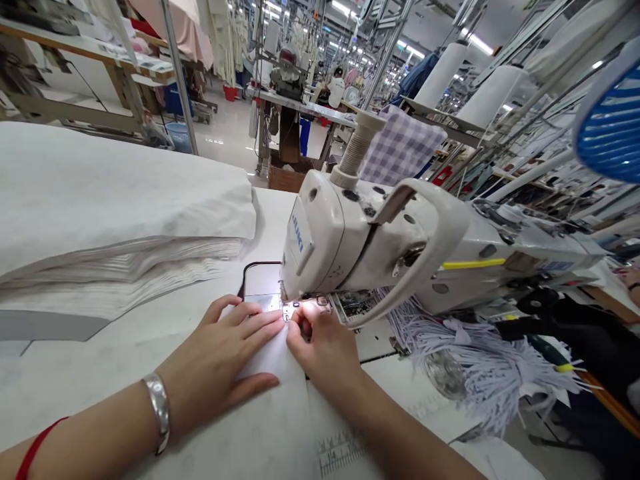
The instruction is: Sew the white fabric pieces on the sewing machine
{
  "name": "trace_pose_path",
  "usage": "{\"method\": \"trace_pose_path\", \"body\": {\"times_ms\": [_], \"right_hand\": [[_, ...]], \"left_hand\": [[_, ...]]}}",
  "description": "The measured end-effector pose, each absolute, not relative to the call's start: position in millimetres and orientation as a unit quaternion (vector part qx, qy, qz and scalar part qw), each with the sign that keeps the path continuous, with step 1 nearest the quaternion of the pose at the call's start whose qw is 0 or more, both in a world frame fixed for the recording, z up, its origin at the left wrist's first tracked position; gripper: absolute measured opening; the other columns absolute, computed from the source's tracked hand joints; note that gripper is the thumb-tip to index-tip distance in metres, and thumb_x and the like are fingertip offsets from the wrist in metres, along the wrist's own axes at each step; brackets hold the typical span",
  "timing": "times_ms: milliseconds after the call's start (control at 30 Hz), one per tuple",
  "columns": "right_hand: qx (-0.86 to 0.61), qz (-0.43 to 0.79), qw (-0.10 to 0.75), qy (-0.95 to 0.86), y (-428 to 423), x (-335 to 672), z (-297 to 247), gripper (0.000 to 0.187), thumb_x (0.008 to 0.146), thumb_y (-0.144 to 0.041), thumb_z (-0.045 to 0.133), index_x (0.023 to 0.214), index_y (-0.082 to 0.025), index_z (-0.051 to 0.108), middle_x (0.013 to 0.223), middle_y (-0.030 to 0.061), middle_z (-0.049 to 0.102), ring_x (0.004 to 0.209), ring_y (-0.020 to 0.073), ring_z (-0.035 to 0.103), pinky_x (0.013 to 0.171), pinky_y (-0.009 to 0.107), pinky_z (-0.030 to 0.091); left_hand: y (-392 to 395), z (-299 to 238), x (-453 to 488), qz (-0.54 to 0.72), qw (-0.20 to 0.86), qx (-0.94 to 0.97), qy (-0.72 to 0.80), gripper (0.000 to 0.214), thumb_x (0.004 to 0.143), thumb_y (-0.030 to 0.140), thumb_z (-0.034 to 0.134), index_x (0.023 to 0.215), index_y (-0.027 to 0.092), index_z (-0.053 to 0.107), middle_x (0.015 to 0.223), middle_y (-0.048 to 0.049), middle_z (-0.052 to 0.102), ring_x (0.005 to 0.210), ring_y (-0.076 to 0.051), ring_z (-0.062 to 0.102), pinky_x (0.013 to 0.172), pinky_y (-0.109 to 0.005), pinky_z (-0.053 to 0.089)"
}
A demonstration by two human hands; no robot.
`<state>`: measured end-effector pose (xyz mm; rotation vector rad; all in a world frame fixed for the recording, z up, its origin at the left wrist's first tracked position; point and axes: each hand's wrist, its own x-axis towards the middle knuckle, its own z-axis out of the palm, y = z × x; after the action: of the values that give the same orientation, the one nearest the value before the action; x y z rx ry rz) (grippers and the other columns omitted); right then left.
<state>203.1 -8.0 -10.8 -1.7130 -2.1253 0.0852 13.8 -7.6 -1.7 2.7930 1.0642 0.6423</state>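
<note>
My left hand (235, 353) lies flat on white fabric (273, 357), its fingers stretched toward the needle area of a white sewing machine (320, 240). Close beside it, my right hand (325, 340) is closed in a pinch at the fabric's edge, just below the machine head. What sits between those fingertips is small and partly hidden, but the white cloth runs right under them. A lamp brightens the metal plate (260, 303) around the needle. The needle itself is hard to make out.
A thick stack of white fabric (125, 200) stands on the left. Right of the machine hangs a bundle of pale lilac strips (480, 360). A printed ruler scale (340, 453) marks the table's front. Thread cones (443, 77), a checked cloth (400, 143) and a blue fan (610, 120) rise behind.
</note>
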Motion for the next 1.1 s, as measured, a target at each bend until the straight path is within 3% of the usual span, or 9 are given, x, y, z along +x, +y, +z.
{"method": "trace_pose_path", "body": {"times_ms": [900,1033,1100], "right_hand": [[-0.666,0.083,0.246,-0.699,-5,190,1,0.018,0.076,-0.027,0.054,0.06,-0.02,0.052,0.052,-0.0048,0.046,0.053,0.0111,0.048,0.057,0.023,0.033],[-0.649,0.079,0.225,-0.722,-13,194,7,0.014,0.08,-0.032,0.056,0.071,-0.021,0.057,0.06,-0.0036,0.053,0.059,0.0131,0.052,0.059,0.025,0.033],[-0.639,0.074,0.213,-0.735,-18,196,11,0.022,0.078,-0.043,0.062,0.08,-0.021,0.057,0.071,-0.0016,0.059,0.066,0.0155,0.055,0.064,0.028,0.035]], "left_hand": [[-4,-4,14,0.211,0.051,0.911,0.352,0.052,0.085,0.051,0.056,0.126,0.018,0.051,0.124,-0.0068,0.062,0.112,-0.026,0.053,0.103,-0.045,0.019],[-4,-2,13,0.21,0.047,0.911,0.351,0.05,0.085,0.05,0.056,0.124,0.019,0.052,0.123,-0.0065,0.062,0.112,-0.026,0.051,0.104,-0.046,0.017],[-5,0,12,0.207,0.054,0.915,0.343,0.043,0.086,0.048,0.055,0.119,0.021,0.055,0.119,-0.005,0.064,0.112,-0.025,0.051,0.105,-0.045,0.018]]}}
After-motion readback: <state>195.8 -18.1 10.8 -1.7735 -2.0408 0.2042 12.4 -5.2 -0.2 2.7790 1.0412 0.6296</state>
